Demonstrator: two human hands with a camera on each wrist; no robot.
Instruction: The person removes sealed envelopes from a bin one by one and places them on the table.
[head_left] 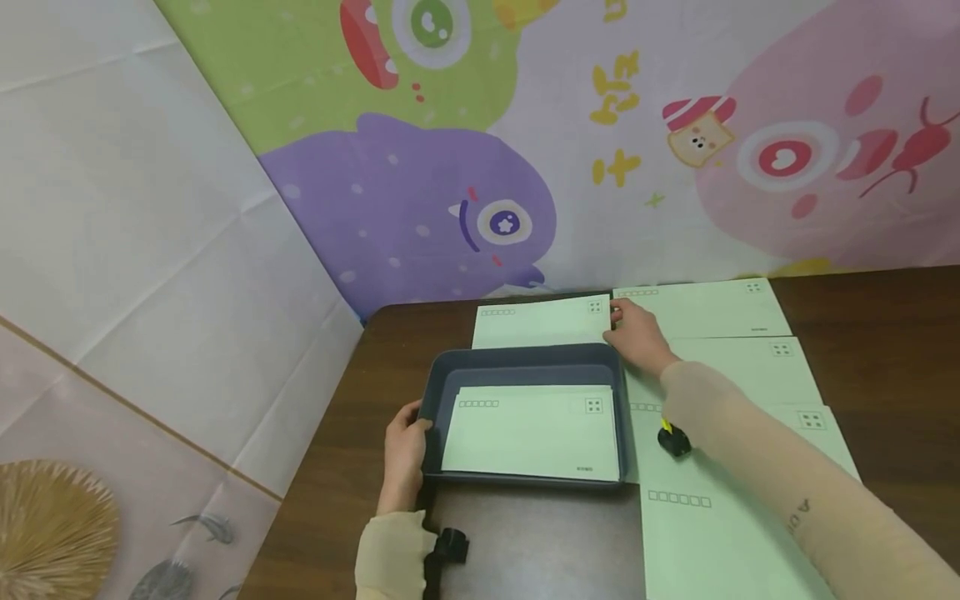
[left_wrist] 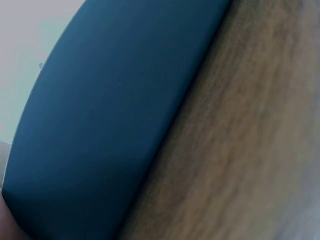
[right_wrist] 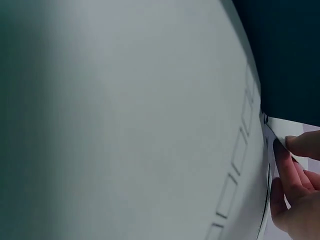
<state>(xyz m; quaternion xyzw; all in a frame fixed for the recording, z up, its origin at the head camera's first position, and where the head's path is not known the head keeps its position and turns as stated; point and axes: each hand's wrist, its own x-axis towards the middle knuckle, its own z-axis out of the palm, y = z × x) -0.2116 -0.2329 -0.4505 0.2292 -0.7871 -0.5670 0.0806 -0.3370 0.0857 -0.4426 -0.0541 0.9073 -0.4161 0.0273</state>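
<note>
Pinched at its right end between thumb and fingers of the right hand point(head_left: 639, 335): a pale green envelope point(head_left: 542, 323), by the back edge of the table point(head_left: 337, 467), toward the back left corner, with its front part hidden behind a tray. Just in front, this dark blue tray point(head_left: 525, 374), with a second envelope point(head_left: 528, 437) flat inside. Gripped at the tray's left wall by the left hand point(head_left: 403, 454), with the thumb at the rim. To the right, from the back edge toward the front, a column of other envelopes point(head_left: 750, 367), partly covered by the right sleeve point(head_left: 738, 425). Behind the back edge, a cloth point(head_left: 405, 208) with cartoon animals.
</note>
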